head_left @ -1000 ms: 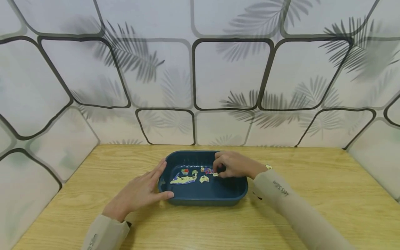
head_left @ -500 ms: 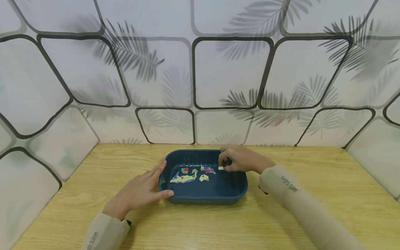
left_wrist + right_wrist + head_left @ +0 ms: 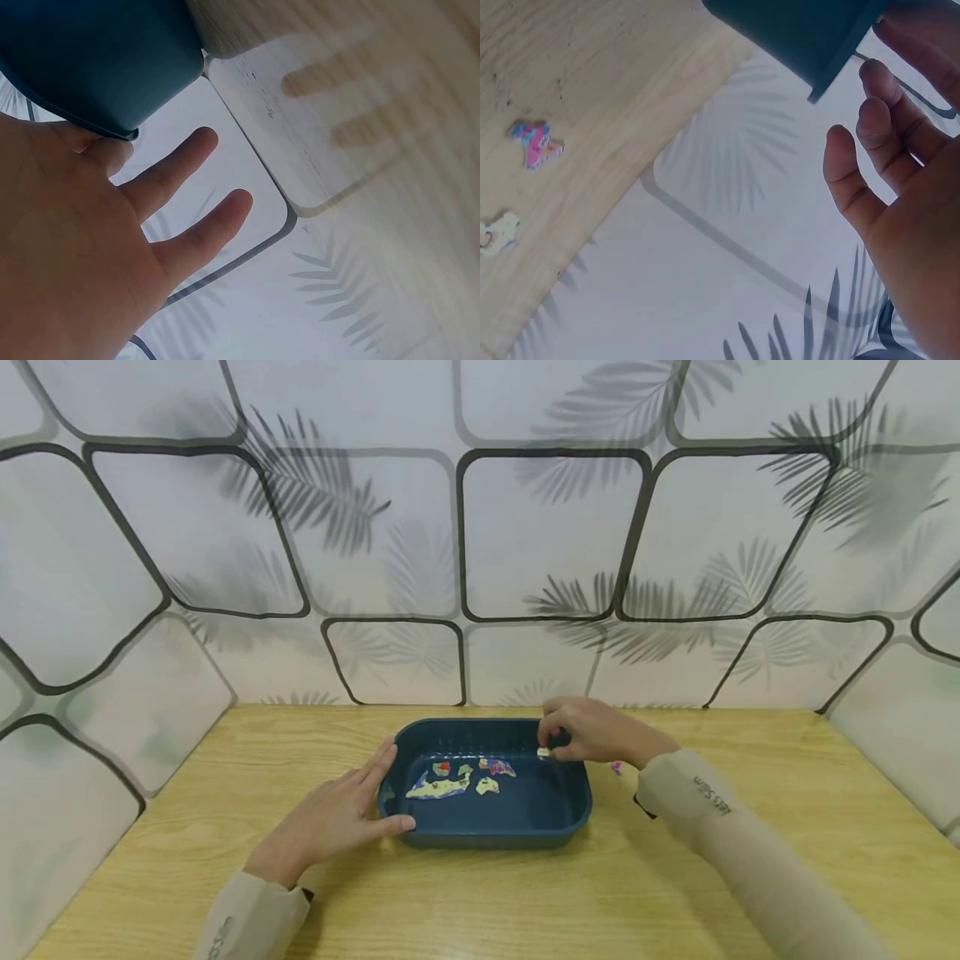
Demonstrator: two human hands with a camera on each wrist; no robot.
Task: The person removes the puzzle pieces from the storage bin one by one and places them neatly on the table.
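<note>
A dark blue rectangular tray [image 3: 487, 839] stands on the table, with several thin colourful cut-out pieces flat on its floor. The largest is a long cream and blue piece [image 3: 438, 787]; beside it lie a red and green piece [image 3: 442, 768], a cream piece [image 3: 487, 786] and a blue and red piece [image 3: 498, 767]. My left hand [image 3: 341, 817] rests on the tray's left end, fingers spread and thumb on the front rim. Inside the back right corner my right hand [image 3: 588, 729] pinches a small cream piece [image 3: 543, 752]; its fingertips are hidden in the right wrist view.
Right of the tray, a pink and blue piece [image 3: 534, 142] and a cream piece [image 3: 499, 232] lie on the wooden table [image 3: 420, 902]. A pale wall covering [image 3: 540, 535] with leaf and rounded-square patterns rises behind and at both sides.
My right hand has moved right and toward the back of the tray, carrying the small cream piece. The left hand stays on the tray, and the other pieces lie as before.
</note>
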